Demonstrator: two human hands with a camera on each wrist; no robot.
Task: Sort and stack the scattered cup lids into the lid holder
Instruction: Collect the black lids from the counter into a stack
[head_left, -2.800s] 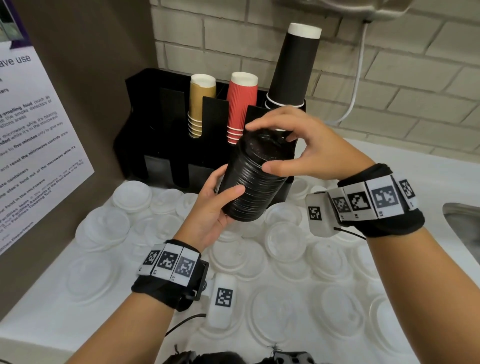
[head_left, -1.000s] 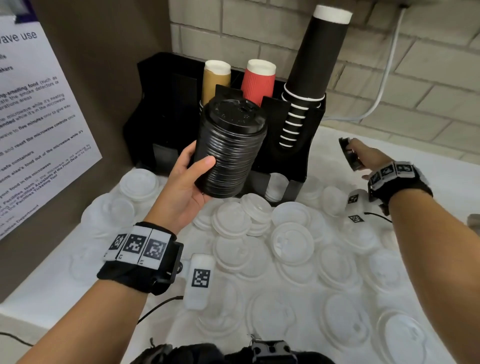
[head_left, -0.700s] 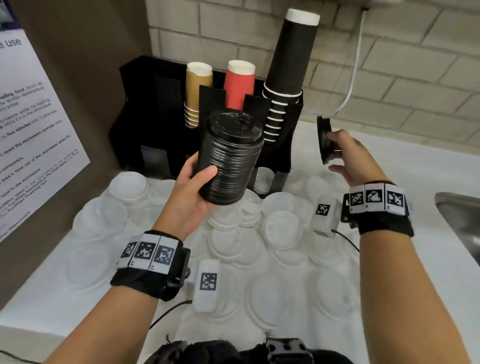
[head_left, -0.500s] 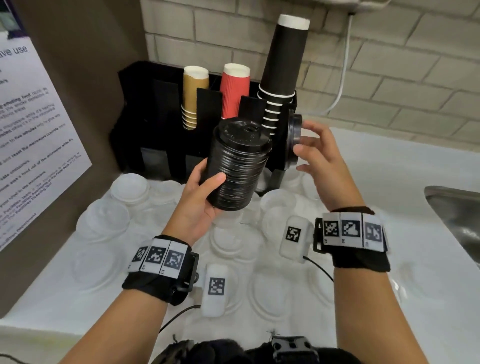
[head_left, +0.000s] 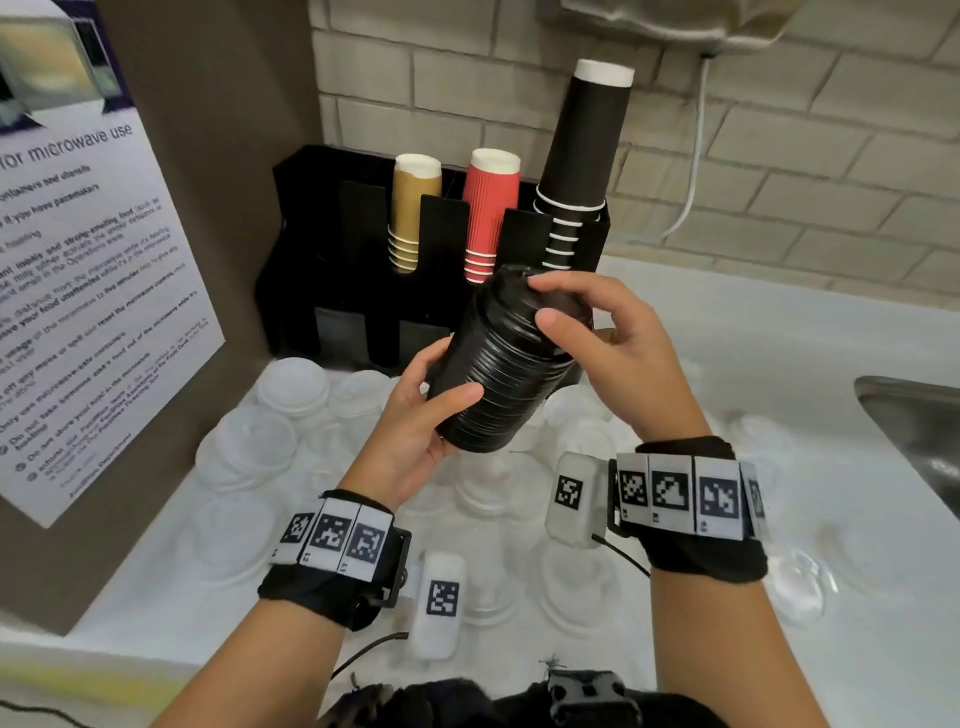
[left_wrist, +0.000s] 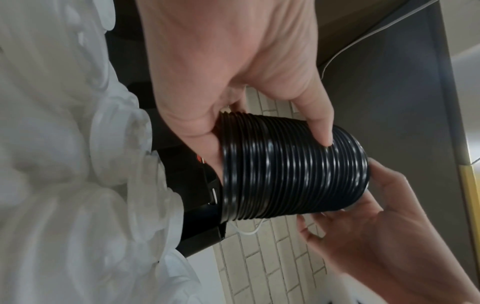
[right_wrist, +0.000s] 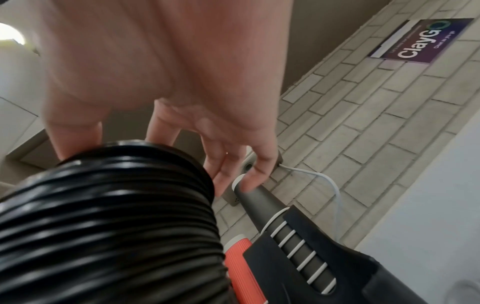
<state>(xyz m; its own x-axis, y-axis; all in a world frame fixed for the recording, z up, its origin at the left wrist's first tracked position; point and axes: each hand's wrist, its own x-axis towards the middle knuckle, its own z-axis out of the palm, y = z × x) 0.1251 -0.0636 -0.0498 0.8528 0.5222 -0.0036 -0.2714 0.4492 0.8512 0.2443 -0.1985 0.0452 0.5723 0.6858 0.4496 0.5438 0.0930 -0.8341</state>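
My left hand (head_left: 434, 395) grips a tall stack of black lids (head_left: 498, 384) from the side, tilted, above the counter and in front of the black lid holder (head_left: 358, 244). Its thumb (left_wrist: 319, 127) lies across the ribbed rims of the stack (left_wrist: 291, 170). My right hand (head_left: 550, 300) sits on the stack's upper end, thumb on the rim and fingers curled over the top lid. In the right wrist view the stack (right_wrist: 103, 216) fills the lower left under that hand (right_wrist: 155, 144). Several white lids (head_left: 291, 384) lie scattered on the counter below.
The holder carries stacks of gold cups (head_left: 413, 218), red cups (head_left: 488, 213) and tall black cups (head_left: 587, 156). A brick wall with a white cable (head_left: 693, 171) is behind. A poster (head_left: 78, 291) hangs on the left panel. A metal sink (head_left: 914, 426) is at the right edge.
My right hand carried one black lid in from the right and set it on top of the stack. The left hand lowered the stack a little while still gripping it.
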